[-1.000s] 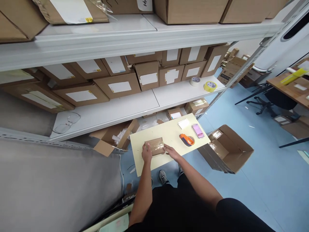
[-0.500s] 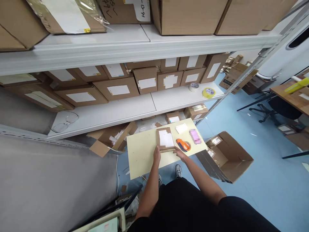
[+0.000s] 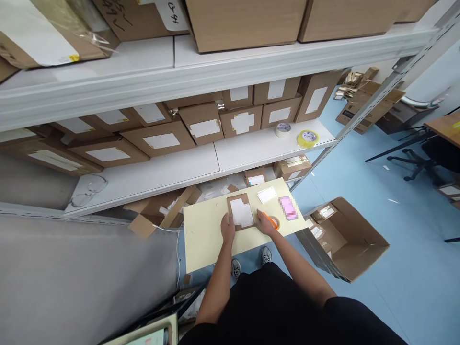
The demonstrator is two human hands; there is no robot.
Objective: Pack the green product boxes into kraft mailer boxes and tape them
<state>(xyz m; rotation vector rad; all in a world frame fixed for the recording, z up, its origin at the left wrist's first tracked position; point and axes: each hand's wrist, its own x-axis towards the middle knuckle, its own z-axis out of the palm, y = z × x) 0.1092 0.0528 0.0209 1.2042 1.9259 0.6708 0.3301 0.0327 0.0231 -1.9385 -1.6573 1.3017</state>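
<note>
A small flat cardboard box [image 3: 234,201] with a white label lies on the pale yellow tabletop [image 3: 203,239]. At its lower left edge, my left hand [image 3: 227,227] is closed on it, thumb uppermost. Just off the box's right side, my right hand [image 3: 265,224] is closed around the orange tape dispenser [image 3: 275,222], hiding much of it. Beyond that hand lie a stack of white cards [image 3: 266,194] and a pixelated pink item [image 3: 288,208].
A shelf [image 3: 194,158] with labelled boxes runs behind the tabletop. A white tape roll [image 3: 283,129] and a yellow tape roll [image 3: 307,138] sit on it. A large open carton [image 3: 359,239] holding small parcels stands on the floor at right; another open carton [image 3: 147,223] is at left.
My right hand has moved from the box's lower right corner onto the tape dispenser. My left hand has slid slightly up the box's left edge. The camera view has shifted a little.
</note>
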